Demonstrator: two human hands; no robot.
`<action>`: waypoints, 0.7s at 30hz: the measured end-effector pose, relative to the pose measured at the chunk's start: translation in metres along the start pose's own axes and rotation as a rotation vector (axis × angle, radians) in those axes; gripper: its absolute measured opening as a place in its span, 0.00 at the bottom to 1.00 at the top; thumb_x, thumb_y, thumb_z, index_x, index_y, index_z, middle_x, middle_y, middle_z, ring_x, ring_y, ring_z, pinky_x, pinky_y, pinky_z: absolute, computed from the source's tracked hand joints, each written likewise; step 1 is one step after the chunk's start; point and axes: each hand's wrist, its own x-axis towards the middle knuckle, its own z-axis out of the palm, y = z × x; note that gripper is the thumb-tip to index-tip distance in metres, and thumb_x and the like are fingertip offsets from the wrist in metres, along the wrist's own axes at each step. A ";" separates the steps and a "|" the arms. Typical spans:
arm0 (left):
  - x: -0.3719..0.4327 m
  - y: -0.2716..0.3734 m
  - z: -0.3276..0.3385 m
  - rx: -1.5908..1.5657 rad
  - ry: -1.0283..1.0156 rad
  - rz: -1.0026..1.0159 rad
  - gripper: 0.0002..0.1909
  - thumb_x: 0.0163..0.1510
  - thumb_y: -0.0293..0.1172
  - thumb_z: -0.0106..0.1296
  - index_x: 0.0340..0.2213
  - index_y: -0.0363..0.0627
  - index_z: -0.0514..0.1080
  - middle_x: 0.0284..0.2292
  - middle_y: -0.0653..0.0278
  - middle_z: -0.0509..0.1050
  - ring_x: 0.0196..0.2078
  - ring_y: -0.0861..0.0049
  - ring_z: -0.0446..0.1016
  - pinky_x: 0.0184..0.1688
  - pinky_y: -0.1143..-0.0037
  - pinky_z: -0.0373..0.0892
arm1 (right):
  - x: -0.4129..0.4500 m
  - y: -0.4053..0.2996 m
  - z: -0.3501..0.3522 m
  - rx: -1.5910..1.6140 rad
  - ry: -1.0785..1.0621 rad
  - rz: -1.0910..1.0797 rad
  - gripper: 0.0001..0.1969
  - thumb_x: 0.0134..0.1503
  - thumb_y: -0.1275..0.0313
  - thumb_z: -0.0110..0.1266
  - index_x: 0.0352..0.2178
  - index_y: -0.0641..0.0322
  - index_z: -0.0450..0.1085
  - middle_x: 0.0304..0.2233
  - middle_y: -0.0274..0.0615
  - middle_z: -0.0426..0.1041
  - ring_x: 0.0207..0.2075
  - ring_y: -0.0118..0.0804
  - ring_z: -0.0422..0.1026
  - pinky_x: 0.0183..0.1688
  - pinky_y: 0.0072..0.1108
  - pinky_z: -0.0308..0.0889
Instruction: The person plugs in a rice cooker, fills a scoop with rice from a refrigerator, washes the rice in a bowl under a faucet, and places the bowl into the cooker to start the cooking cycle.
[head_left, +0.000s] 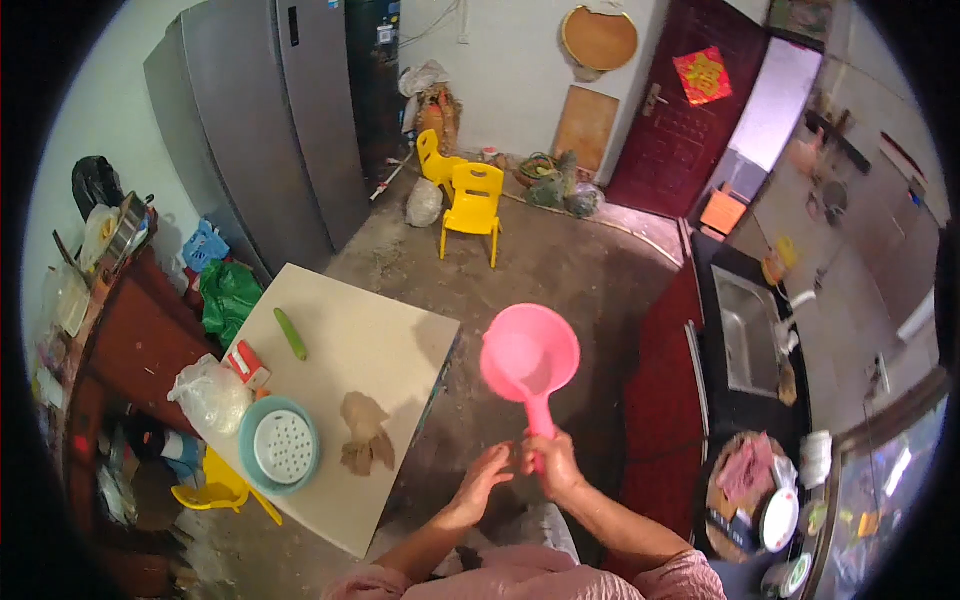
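Note:
A pink plastic water ladle (529, 352) is held out over the floor, its round bowl pointing away from me. My right hand (553, 461) grips its handle. To the left of that handle, my left hand (489, 474) is held with fingers apart and nothing in it. On the table (360, 322) at my left lie a green cucumber (290, 334) and a crumpled brown cloth or paper (365, 431). A teal basin (309, 480) with a white perforated strainer (285, 446) in it stands at the table's near left side.
A white plastic bag (214, 394) and a red box (248, 364) share the table. On my right, a black counter (705, 262) holds a steel sink (746, 330) and a round board (724, 517) with a pink cloth. Yellow chairs (474, 199) stand ahead near the dark red door (675, 127).

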 end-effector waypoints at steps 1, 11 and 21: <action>0.017 0.011 -0.006 -0.128 0.063 -0.011 0.22 0.56 0.46 0.39 0.45 0.42 0.64 0.39 0.63 0.69 0.39 0.78 0.69 0.43 0.74 0.63 | 0.017 0.001 0.008 -0.020 -0.045 0.039 0.09 0.41 0.78 0.49 0.28 0.68 0.62 0.15 0.37 0.63 0.13 0.28 0.62 0.15 0.18 0.58; 0.226 0.102 -0.036 -0.292 0.145 0.088 0.18 0.49 0.32 0.50 0.41 0.36 0.67 0.37 0.63 0.70 0.40 0.77 0.69 0.43 0.77 0.64 | 0.258 -0.025 0.023 -0.826 -0.527 -0.589 0.28 0.42 0.68 0.54 0.46 0.61 0.57 0.28 0.43 0.70 0.28 0.38 0.70 0.30 0.28 0.66; 0.319 0.178 -0.072 -0.358 0.724 0.282 0.19 0.46 0.23 0.48 0.42 0.34 0.62 0.32 0.56 0.71 0.31 0.73 0.72 0.35 0.74 0.69 | 0.440 -0.159 0.084 -1.406 -1.310 -0.304 0.15 0.50 0.61 0.46 0.36 0.57 0.64 0.27 0.47 0.72 0.30 0.51 0.70 0.32 0.36 0.65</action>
